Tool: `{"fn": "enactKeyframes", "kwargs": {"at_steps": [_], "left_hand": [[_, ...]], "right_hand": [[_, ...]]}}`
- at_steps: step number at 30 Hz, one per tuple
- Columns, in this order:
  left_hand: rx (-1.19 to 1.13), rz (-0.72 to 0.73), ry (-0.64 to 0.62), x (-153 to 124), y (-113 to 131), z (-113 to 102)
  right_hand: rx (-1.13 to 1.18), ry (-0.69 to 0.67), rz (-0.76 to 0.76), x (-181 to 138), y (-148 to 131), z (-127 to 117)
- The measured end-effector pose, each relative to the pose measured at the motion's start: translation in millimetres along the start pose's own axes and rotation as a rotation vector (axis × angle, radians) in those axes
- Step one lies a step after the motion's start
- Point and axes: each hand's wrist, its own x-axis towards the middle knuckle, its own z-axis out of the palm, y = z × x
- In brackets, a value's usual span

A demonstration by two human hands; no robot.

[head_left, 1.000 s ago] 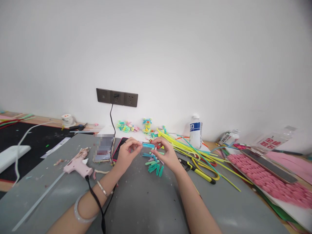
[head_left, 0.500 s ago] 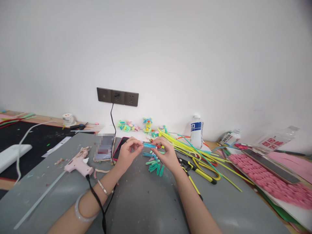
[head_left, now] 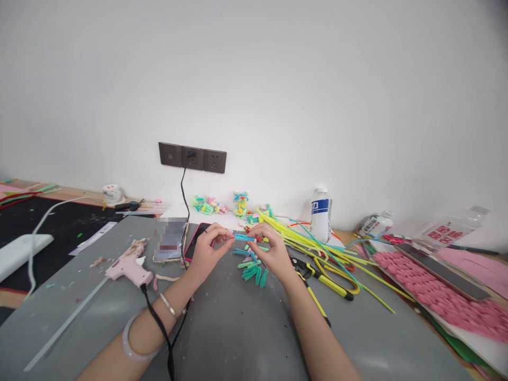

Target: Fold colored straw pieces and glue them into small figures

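Between my hands is a short blue folded piece, like a bent pipe cleaner (head_left: 244, 237), held level above the mat. The right end is pinched by my right hand (head_left: 270, 247), thumb against fingers. At the left end, my left hand (head_left: 213, 247) has thumb and forefinger pressed together; its fingertips meet the piece. Just below the hands lie several green and teal folded pieces (head_left: 251, 271), with blue ones (head_left: 240, 252) beside them. To the right of my right hand are yellow-handled pliers (head_left: 302, 268).
A pink glue gun (head_left: 130, 269) with a black cord lies left on the grey mat (head_left: 238, 333). Phones (head_left: 170, 241) lie behind my left hand. Long yellow pipe cleaners (head_left: 309, 241), a white bottle (head_left: 320, 217) and small colourful figures (head_left: 240, 205) stand or lie toward the wall.
Both hands stay in nearly the same place, still pinching the blue piece. The view has shifted very slightly; nothing else visibly moved.
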Motion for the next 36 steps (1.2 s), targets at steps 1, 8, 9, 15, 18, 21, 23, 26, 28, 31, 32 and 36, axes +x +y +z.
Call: {"fn": "enactKeyframes", "kwargs": {"at_steps": [1, 8, 9, 15, 18, 21, 23, 26, 28, 31, 32, 36], "left_hand": [[0.002, 0.001, 0.002, 0.0, 0.1, 0.0], [0.031, 0.016, -0.012, 0.3, 1.0, -0.8], [0.034, 0.015, -0.015, 0.4, 1.3, -0.9], [0.036, 0.01, -0.027, 0.5, 3.1, -0.9], [0.035, 0.01, -0.016, 0.4, 3.1, -0.6], [0.036, 0.014, -0.019, 0.4, 2.6, -0.6], [0.04, 0.017, -0.023, 0.5, 2.3, -0.8], [0.046, 0.016, -0.023, 0.6, 2.0, -1.1], [0.047, 0.015, -0.024, 0.7, 1.8, -1.1], [0.048, 0.019, -0.023, 0.7, 1.7, -0.9], [0.047, 0.02, -0.022, 0.6, 1.7, -0.9], [0.045, 0.023, -0.017, 0.6, 1.7, -1.0]], "right_hand": [[0.0, -0.003, 0.003, -0.1, 0.0, -0.1], [-0.012, -0.01, 0.002, 0.0, 0.1, -0.6], [-0.013, -0.01, 0.003, 0.0, 0.4, -0.6], [-0.006, -0.005, -0.001, -0.6, 2.2, -0.4], [-0.009, -0.005, -0.004, -0.7, 2.5, -0.4], [-0.014, -0.011, 0.005, -1.0, 3.2, -0.6], [-0.015, -0.018, 0.009, -1.2, 4.0, -0.8], [-0.009, -0.02, 0.005, -1.4, 4.7, -0.9], [-0.006, -0.018, 0.007, -1.4, 4.4, -1.0], [-0.008, -0.016, 0.017, -1.2, 3.0, -1.2], [-0.008, -0.018, 0.02, -1.1, 2.5, -1.3], [-0.005, -0.025, 0.02, -1.0, 1.7, -1.8]]}}
